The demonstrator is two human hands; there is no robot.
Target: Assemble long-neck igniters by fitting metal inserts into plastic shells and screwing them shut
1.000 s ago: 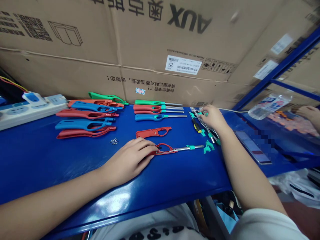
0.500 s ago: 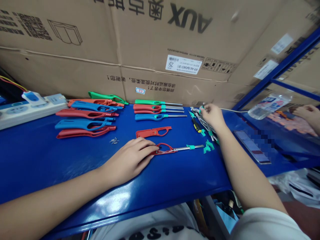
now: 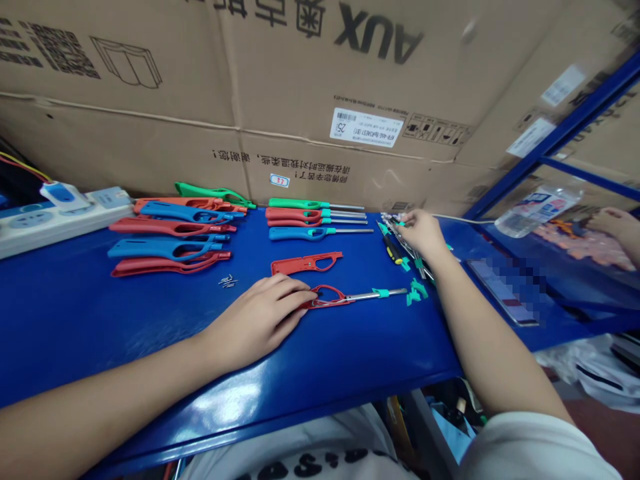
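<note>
My left hand [image 3: 267, 313] lies over the handle of an opened red lighter [image 3: 336, 298], its fingers curled on it and hiding that end. From this lighter a metal tube with a green collar [image 3: 381, 293] points right. Just behind lies the loose red half shell [image 3: 307, 263]. My right hand [image 3: 420, 233] is closed at the far end of a pile of metal tubes [image 3: 411, 252] with green parts; what its fingertips pinch is too small to make out. Loose green plastic pieces [image 3: 416, 291] lie past the tube's tip.
Assembled lighters [image 3: 317, 217] lie at the back, and coloured lighter handles [image 3: 173, 248] at left near small screws [image 3: 228, 281]. A yellow-black screwdriver [image 3: 393, 251] touches the pile area. A phone [image 3: 503, 293], a bottle [image 3: 537, 210] and another person's hand [image 3: 613, 223] are at right.
My right hand has dipped slightly lower and to the left, into the pile of tubes. My left hand stays on the red lighter.
</note>
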